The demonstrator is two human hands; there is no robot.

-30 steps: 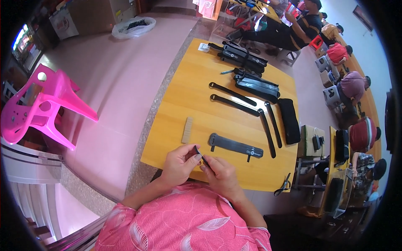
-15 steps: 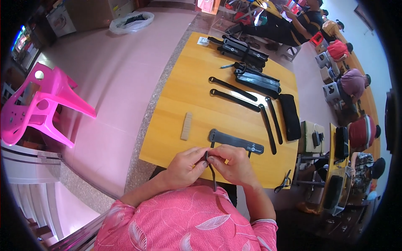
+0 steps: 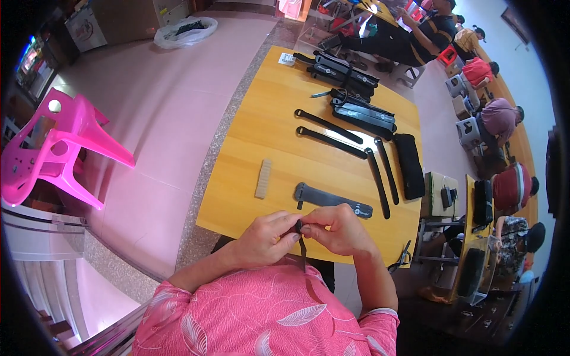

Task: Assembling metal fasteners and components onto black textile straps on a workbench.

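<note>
Item one, narrow black strap: we found it between the two hands, in front of the chest, at the near edge of the desk. Its upper end lay in the fingers; its long axis ran from there toward the pink shirt, the tail below the grip.

Left hand: fingers pinched on the strap's upper end. Right hand: fingertips closed on the same end from the right. We judged neither hand nearer; both touched it.

Beyond the hands: one dark grey padded band, crosswise, apart from the strap; one ridged tan strip, left of it; four black ringed straps, farther off; one pair of scissors, at the right-hand corner.

Changes: a second earlier we had seen the strap slanting between the hands with no tail hanging. The right hand had since shifted rightward, covering the band's right-hand tab; the desk items had stayed put.
</note>
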